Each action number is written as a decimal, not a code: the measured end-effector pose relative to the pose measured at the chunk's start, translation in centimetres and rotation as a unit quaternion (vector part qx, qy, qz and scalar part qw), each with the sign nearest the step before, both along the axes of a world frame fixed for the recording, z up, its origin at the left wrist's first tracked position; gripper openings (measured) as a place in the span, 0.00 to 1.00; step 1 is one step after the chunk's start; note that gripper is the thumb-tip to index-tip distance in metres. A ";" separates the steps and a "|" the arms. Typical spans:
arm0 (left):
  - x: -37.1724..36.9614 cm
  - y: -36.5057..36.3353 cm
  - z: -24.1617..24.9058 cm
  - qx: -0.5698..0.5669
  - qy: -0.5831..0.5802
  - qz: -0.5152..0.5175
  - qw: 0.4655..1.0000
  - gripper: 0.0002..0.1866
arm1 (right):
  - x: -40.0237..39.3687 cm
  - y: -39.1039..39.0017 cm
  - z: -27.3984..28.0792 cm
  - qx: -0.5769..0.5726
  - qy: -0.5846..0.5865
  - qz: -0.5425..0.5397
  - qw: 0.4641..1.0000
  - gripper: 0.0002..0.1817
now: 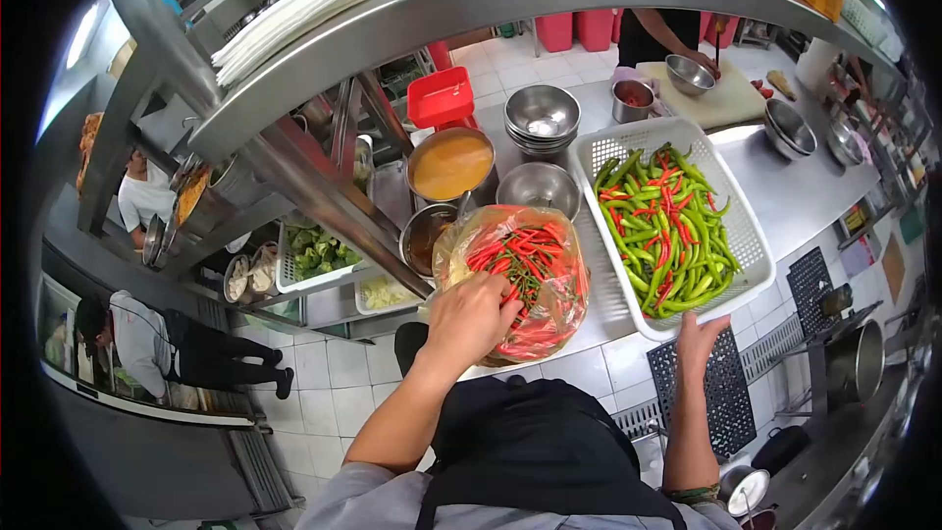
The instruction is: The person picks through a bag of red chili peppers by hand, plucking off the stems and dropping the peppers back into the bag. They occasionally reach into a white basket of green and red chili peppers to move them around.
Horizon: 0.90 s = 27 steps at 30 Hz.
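My left hand (473,319) reaches into an open clear plastic bag (574,309) full of thin red chilies (520,257) with green stems. Its fingers are curled down onto the chilies, and the fingertips are partly hidden among them. Beside the bag, to the right, lies a white perforated plastic basket (754,253) with long green chilies (643,236) and some red ones. My right hand (697,339) grips the basket's near edge, thumb up against the wall and the other fingers partly hidden by the rim.
Behind the bag stand a pot of orange liquid (451,167), a pot of dark sauce (424,240) and steel bowls (542,113). Across the steel table, a person works at a cutting board (721,98). A metal shelf (471,15) runs overhead. Another person (157,344) bends at the left.
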<state>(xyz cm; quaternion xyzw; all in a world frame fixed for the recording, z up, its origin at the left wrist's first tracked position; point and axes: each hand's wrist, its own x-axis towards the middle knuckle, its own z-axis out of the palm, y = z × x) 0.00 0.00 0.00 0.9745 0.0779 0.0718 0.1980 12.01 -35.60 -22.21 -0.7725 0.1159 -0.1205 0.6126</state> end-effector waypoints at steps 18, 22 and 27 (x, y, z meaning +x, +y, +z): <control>-0.7 -0.4 -0.6 -0.015 -0.046 0.042 0.998 0.09 | -3.5 18.1 21.3 -0.227 -0.213 0.511 0.801 0.11; -1.9 0.7 1.1 -0.290 -0.174 0.073 0.938 0.03 | -1.9 18.5 21.0 -0.214 -0.214 0.509 0.806 0.13; -1.8 0.8 2.4 -0.550 -0.206 0.013 0.810 0.14 | -2.8 20.4 22.5 0.098 -0.022 0.565 0.819 0.15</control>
